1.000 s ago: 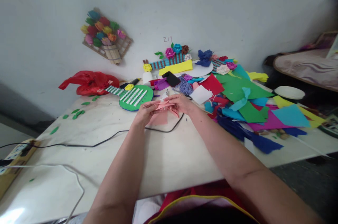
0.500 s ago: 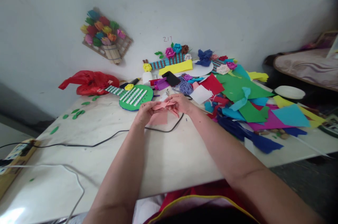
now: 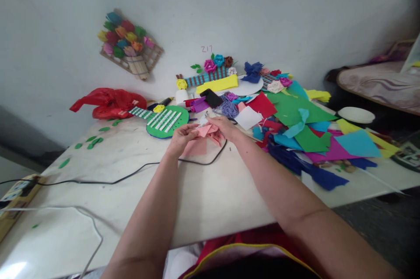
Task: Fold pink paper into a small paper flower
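Left hand [image 3: 182,137] at pink paper's [image 3: 205,130] edge

Pale grey wall [image 3: 278,7] stands behind whitish table [image 3: 219,200]; dark floor [image 3: 374,217] shows lower right, bright glare [image 3: 13,269] lower left.

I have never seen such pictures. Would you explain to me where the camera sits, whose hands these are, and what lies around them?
There is no machine, only one person's bare left hand and right hand, seen from a camera on that person's head, looking forward and down. The right hand holds folded pink paper; the left fingertips are at its edge, though their grip is unclear. On the table lie a green guitar-shaped craft, a red bag, a black cable and, to the right, many coloured sheets.
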Demonstrator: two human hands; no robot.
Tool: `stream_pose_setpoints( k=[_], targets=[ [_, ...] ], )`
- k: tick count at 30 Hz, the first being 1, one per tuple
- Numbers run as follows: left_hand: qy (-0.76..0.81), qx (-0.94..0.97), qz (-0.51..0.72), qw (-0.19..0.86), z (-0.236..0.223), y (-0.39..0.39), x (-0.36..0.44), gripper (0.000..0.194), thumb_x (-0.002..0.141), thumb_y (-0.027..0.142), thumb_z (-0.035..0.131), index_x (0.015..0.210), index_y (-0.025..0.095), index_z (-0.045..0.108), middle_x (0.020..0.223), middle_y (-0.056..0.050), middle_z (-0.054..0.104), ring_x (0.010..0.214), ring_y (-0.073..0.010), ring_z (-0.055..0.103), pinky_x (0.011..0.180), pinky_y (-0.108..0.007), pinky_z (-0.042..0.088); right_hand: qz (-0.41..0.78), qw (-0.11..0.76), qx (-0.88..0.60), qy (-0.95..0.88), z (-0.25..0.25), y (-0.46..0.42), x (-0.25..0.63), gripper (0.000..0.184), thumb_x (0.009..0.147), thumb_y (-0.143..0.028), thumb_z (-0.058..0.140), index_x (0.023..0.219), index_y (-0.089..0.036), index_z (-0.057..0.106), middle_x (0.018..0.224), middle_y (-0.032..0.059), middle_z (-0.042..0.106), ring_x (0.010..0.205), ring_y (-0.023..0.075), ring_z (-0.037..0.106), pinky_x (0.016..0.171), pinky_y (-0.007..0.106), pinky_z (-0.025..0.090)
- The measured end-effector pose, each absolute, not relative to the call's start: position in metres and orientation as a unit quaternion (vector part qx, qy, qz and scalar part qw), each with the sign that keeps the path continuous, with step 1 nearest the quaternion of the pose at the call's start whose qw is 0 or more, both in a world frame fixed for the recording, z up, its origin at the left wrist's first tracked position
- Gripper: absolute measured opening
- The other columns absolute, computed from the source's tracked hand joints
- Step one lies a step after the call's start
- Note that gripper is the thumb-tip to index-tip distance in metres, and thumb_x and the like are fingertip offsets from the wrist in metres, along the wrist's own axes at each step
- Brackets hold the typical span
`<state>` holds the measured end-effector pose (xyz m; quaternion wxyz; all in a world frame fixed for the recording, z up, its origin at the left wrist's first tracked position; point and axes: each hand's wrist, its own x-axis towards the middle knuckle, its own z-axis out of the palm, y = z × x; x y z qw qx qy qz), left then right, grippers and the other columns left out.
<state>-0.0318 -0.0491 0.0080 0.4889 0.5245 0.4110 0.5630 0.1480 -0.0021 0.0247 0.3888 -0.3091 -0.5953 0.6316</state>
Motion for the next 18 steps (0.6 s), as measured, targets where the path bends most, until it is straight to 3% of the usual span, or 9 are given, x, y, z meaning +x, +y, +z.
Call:
stream_pose_setpoints(
  k=[8, 18],
  targets=[
    [0.417, 0.525, 0.564, 0.481, 0.0084, -0.0497, -0.0317, 0.040, 0.056, 0.028, 0.077, 0.092, 0.014, 0.066, 0.068, -0.002, 0.067, 0.063, -0.0131, 0.063, 0.069, -0.029, 0.054, 0.589, 0.338, -0.343, -0.648, 0.0270, -0.0049, 0.1534, 0.030, 0.073, -0.040, 0.060, 0.058, -0.015, 0.055, 0.042, 0.0026, 0.053, 0.033, 0.0091, 0.043, 0.028, 0.019, 0.027],
    [0.425, 0.521, 0.564, 0.479, 0.0086, -0.0495, -0.0314, 0.038, 0.055, 0.029, 0.077, 0.088, 0.013, 0.066, 0.067, -0.002, 0.067, 0.062, -0.0128, 0.063, 0.066, -0.027, 0.053, 0.535, 0.368, -0.350, -0.675, 0.0257, -0.0019, 0.1537, 0.031, 0.067, -0.039, 0.066, 0.052, -0.016, 0.053, 0.037, -0.0003, 0.050, 0.030, 0.0083, 0.042, 0.028, 0.018, 0.027]
  ],
)
